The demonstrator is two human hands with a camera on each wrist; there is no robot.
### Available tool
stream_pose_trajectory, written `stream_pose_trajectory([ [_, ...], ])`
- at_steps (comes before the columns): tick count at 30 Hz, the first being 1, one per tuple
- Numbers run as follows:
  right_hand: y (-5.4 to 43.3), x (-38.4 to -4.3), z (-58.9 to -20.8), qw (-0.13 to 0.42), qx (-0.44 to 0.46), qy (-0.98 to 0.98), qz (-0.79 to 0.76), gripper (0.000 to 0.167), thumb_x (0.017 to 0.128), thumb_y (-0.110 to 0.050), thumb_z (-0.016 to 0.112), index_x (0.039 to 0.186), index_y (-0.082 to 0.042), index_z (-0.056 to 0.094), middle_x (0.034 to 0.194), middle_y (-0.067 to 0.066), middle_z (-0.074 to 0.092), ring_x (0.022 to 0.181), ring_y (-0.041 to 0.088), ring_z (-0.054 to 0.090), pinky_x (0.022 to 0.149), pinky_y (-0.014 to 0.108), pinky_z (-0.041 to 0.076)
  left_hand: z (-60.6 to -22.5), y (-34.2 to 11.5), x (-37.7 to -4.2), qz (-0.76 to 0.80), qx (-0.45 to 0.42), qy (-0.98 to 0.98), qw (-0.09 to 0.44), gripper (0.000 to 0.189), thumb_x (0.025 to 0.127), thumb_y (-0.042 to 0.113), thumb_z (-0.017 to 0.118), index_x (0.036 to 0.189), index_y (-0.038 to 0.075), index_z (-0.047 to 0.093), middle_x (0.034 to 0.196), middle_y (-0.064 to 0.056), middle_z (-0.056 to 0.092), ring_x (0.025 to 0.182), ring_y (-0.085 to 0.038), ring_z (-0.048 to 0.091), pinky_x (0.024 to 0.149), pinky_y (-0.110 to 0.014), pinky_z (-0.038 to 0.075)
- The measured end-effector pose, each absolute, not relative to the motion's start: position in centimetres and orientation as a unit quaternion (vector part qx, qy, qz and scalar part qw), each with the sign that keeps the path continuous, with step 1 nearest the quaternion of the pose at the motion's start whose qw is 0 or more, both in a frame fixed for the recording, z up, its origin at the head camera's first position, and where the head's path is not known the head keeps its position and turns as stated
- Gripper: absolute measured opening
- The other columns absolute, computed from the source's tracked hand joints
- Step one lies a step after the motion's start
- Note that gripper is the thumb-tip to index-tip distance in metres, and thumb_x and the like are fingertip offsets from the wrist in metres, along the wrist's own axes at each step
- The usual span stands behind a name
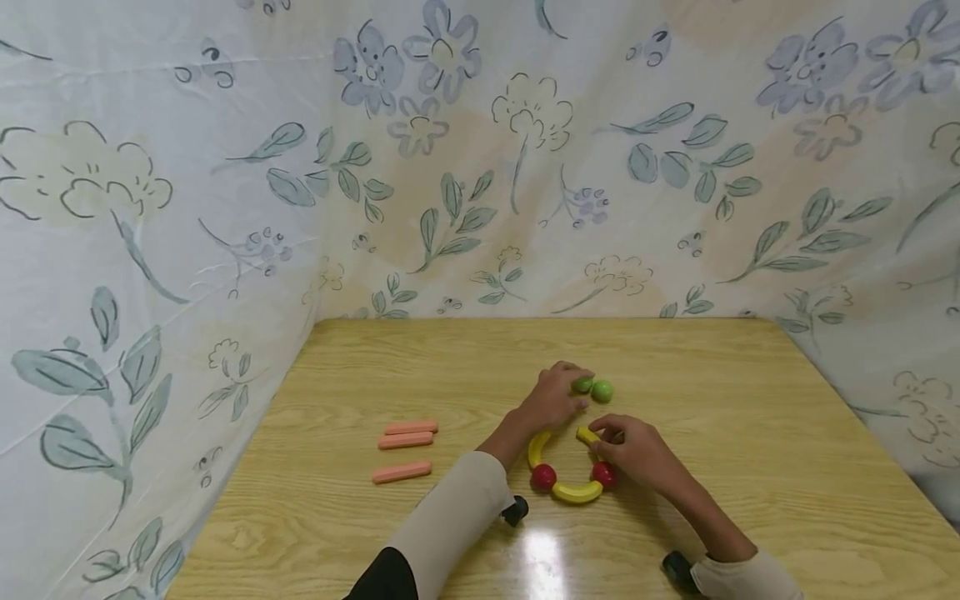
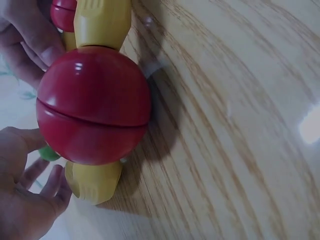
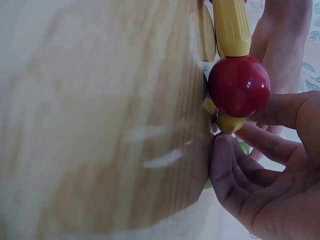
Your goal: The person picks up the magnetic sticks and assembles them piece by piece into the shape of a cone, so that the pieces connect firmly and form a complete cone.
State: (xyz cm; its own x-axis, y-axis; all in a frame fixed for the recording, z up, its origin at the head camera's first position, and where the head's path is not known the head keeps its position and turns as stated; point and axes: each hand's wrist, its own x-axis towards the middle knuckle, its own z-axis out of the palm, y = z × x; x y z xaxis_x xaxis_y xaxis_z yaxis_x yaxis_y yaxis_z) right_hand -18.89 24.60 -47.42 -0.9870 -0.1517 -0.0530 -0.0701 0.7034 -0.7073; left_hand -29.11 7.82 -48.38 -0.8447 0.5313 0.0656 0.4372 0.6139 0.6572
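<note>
My left hand [image 1: 553, 398] reaches past the far side of a ring of pieces, its fingers over a green ball [image 1: 581, 385] and its thumb held apart. A second green ball [image 1: 602, 391] lies just to the right. At the ring's right side my right hand [image 1: 637, 450] pinches a yellow toy banana [image 1: 587, 435] between thumb and fingers. That banana's near end meets a red ball [image 1: 603, 475]. Another toy banana [image 1: 577, 493] curves along the front to a second red ball [image 1: 543, 477], large in the left wrist view. A third toy banana [image 1: 536, 451] rises on the left, partly behind my left wrist.
Several salmon-coloured sticks, one of them a front stick [image 1: 402, 472], lie on the wooden table [image 1: 322, 533] left of my left arm. A floral cloth [image 1: 480, 192] hangs behind the table and along both sides.
</note>
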Motion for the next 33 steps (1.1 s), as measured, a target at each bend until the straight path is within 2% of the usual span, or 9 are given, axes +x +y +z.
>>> stream_pose_trajectory([
  [5, 24.6, -19.1, -47.3, 0.054, -0.062, 0.923, -0.377, 0.028, 0.095, -0.015, 0.078, 0.120, -0.001, 0.074, 0.096, 0.004, 0.070, 0.087, 0.018, 0.065, 0.070, 0.033, 0.053, -48.1, 7.6, -28.9, 0.351, 0.256, 0.899, 0.063, 0.042, 0.103, 0.015, 0.071, 0.145, 0.019, 0.066, 0.148, -0.007, 0.057, 0.136, -0.026, 0.054, 0.112, -0.038, 0.049],
  [9, 24.7, -19.2, -47.3, 0.056, -0.061, 0.923, -0.375, 0.028, 0.095, -0.014, 0.078, 0.120, -0.001, 0.074, 0.096, 0.005, 0.071, 0.087, 0.019, 0.066, 0.070, 0.032, 0.053, -48.0, 7.4, -28.8, 0.353, 0.246, 0.901, 0.063, 0.036, 0.103, 0.013, 0.071, 0.139, 0.017, 0.069, 0.134, -0.008, 0.061, 0.119, -0.018, 0.060, 0.103, -0.031, 0.052],
  [12, 24.8, -19.4, -47.4, 0.059, -0.059, 0.924, -0.373, 0.029, 0.095, -0.015, 0.078, 0.119, -0.001, 0.074, 0.096, 0.005, 0.071, 0.087, 0.019, 0.066, 0.070, 0.032, 0.053, -48.0, 7.2, -28.8, 0.359, 0.241, 0.900, 0.060, 0.033, 0.103, 0.012, 0.071, 0.135, 0.015, 0.070, 0.125, -0.007, 0.062, 0.105, -0.013, 0.059, 0.095, -0.027, 0.052],
  [15, 24.8, -19.5, -47.5, 0.061, -0.058, 0.925, -0.370, 0.029, 0.094, -0.015, 0.079, 0.119, -0.001, 0.074, 0.095, 0.005, 0.071, 0.087, 0.019, 0.065, 0.070, 0.032, 0.053, -48.2, 7.0, -28.8, 0.367, 0.236, 0.898, 0.060, 0.030, 0.103, 0.012, 0.071, 0.132, 0.015, 0.070, 0.120, -0.004, 0.062, 0.099, -0.011, 0.056, 0.091, -0.025, 0.051],
  [21, 24.9, -19.8, -47.4, 0.056, -0.069, 0.928, -0.362, 0.028, 0.094, -0.015, 0.081, 0.118, -0.001, 0.074, 0.091, 0.004, 0.069, 0.085, 0.018, 0.064, 0.066, 0.032, 0.051, -48.4, 6.6, -28.9, 0.384, 0.234, 0.891, 0.063, 0.026, 0.102, 0.014, 0.074, 0.127, 0.015, 0.069, 0.118, -0.001, 0.063, 0.105, -0.016, 0.062, 0.089, -0.025, 0.052],
  [26, 24.8, -19.9, -47.4, 0.060, -0.064, 0.929, -0.359, 0.029, 0.094, -0.014, 0.080, 0.119, 0.001, 0.074, 0.091, 0.004, 0.070, 0.084, 0.018, 0.065, 0.065, 0.031, 0.051, -48.4, 6.0, -28.8, 0.386, 0.236, 0.890, 0.062, 0.036, 0.101, 0.016, 0.075, 0.136, 0.015, 0.067, 0.123, -0.005, 0.063, 0.113, -0.018, 0.063, 0.094, -0.027, 0.054],
  [29, 24.8, -19.9, -47.4, 0.066, -0.057, 0.930, -0.358, 0.032, 0.094, -0.013, 0.080, 0.120, 0.004, 0.073, 0.093, 0.005, 0.070, 0.084, 0.018, 0.064, 0.065, 0.031, 0.051, -48.4, 5.5, -28.6, 0.384, 0.242, 0.889, 0.061, 0.041, 0.100, 0.016, 0.075, 0.140, 0.013, 0.067, 0.123, -0.006, 0.061, 0.112, -0.017, 0.063, 0.094, -0.026, 0.054],
  [33, 24.7, -20.0, -47.4, 0.071, -0.052, 0.930, -0.358, 0.034, 0.094, -0.013, 0.080, 0.121, 0.006, 0.072, 0.094, 0.006, 0.070, 0.082, 0.017, 0.062, 0.064, 0.029, 0.050, -48.2, 4.8, -28.1, 0.387, 0.252, 0.885, 0.060, 0.038, 0.099, 0.016, 0.077, 0.136, 0.012, 0.070, 0.120, -0.007, 0.060, 0.107, -0.018, 0.064, 0.091, -0.024, 0.054],
])
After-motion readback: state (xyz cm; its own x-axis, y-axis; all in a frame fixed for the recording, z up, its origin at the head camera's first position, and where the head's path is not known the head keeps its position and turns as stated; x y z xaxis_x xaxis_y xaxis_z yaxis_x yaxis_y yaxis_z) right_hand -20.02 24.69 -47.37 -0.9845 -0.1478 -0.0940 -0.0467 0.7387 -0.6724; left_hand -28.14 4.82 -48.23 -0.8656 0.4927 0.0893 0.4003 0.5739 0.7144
